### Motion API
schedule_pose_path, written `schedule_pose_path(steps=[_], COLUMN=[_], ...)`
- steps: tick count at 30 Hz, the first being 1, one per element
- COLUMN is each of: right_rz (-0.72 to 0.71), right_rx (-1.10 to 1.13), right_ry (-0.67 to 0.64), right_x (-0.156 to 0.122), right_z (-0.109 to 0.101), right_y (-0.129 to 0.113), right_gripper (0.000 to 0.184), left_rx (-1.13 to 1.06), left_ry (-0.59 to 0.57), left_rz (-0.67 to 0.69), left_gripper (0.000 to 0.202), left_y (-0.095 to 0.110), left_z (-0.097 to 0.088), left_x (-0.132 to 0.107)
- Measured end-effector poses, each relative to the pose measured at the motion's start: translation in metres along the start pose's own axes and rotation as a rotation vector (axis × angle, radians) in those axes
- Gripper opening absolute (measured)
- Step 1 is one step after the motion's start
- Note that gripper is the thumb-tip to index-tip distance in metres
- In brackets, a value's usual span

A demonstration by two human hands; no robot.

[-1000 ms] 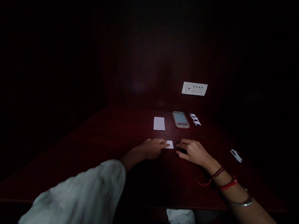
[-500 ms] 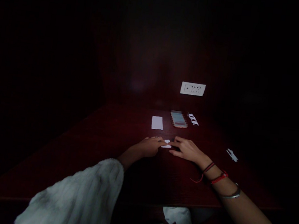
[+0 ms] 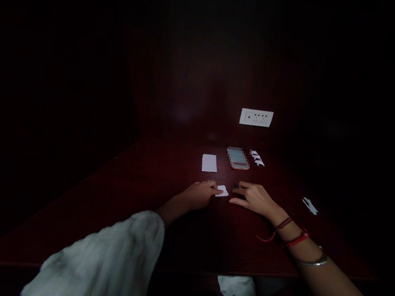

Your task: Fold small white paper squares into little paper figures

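Observation:
A small piece of folded white paper (image 3: 223, 188) lies on the dark red table in front of me. My left hand (image 3: 200, 193) holds its left side, with the thumb on top and the other fingers curled behind. Just right of the paper, my right hand (image 3: 254, 198) rests near the tabletop with thumb and fingers apart. A narrow gap separates its fingertips from the paper, and nothing shows between them.
Beyond the hands lies a white paper rectangle (image 3: 209, 163). A phone (image 3: 239, 158) is to its right, beside a folded zigzag paper strip (image 3: 257, 158). Thin paper scraps (image 3: 310, 206) lie farther right. A white socket panel (image 3: 256, 118) is on the back wall.
My right hand has come off the small paper and moved slightly right. More of the paper's surface now shows, while my left hand stays on it.

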State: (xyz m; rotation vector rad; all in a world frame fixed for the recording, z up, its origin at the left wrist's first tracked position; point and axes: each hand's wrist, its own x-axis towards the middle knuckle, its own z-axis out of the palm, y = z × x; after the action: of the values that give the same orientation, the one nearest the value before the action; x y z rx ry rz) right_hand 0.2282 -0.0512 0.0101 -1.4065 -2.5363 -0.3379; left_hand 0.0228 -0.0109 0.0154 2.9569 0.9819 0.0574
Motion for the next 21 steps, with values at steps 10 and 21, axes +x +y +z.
schedule_pose_path(steps=[10, 21], right_rz=[-0.036, -0.075], right_rx=[0.113, 0.148], right_ry=[0.022, 0.004], right_x=[0.0032, 0.0047], right_z=[0.0023, 0.0030], right_y=[0.0003, -0.0004], right_gripper=[0.035, 0.029], left_rx=[0.021, -0.058], left_ry=[0.063, 0.081], left_rz=[0.051, 0.073], left_gripper=[0.037, 0.041], left_y=[0.0051, 0.0057], left_z=[0.0032, 0.0036], left_x=[0.0033, 0.0023])
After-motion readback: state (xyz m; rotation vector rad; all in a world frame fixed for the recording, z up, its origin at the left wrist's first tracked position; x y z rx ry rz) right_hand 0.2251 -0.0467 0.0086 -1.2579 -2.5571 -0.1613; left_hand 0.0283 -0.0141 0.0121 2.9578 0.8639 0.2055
